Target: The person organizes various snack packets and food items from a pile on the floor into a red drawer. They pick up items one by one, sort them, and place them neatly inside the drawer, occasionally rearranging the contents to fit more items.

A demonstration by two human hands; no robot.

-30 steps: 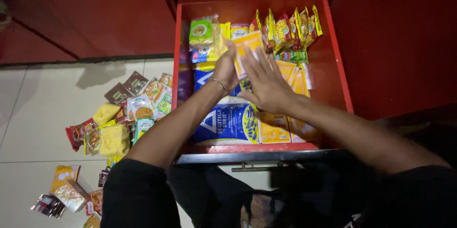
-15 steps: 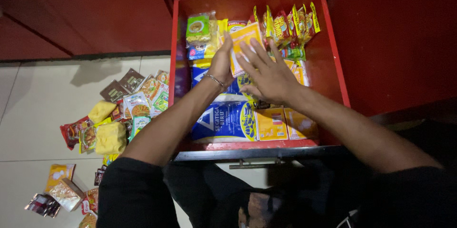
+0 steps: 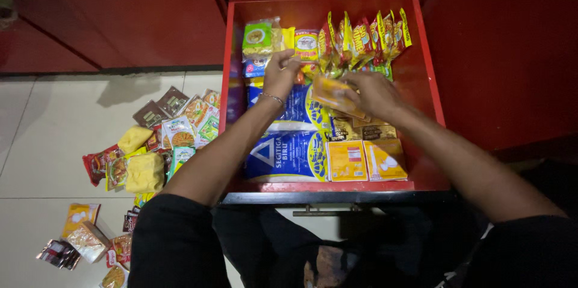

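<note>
Both my hands reach into an open red drawer [image 3: 427,83] packed with food packets. My right hand [image 3: 373,92] grips an orange packet [image 3: 334,94], held tilted above the drawer's middle. My left hand [image 3: 282,72] rests with fingers curled on packets at the back, beside a small white-and-red packet [image 3: 306,43] and a green packet [image 3: 257,37]. A row of upright yellow-and-red snack packets [image 3: 361,38] stands at the back right. Two large blue-and-white bags [image 3: 283,155] lie at the front left, with orange boxes [image 3: 364,160] to their right.
A heap of loose packets [image 3: 174,131] lies on the white tiled floor left of the drawer, including yellow pouches [image 3: 144,172]. More packets [image 3: 84,241] sit near the bottom left. Red cabinet fronts [image 3: 108,11] flank the drawer.
My right hand has taken the orange packet and drawn it down toward the drawer's middle. My left hand has shifted left toward the back packets. The view has tilted slightly.
</note>
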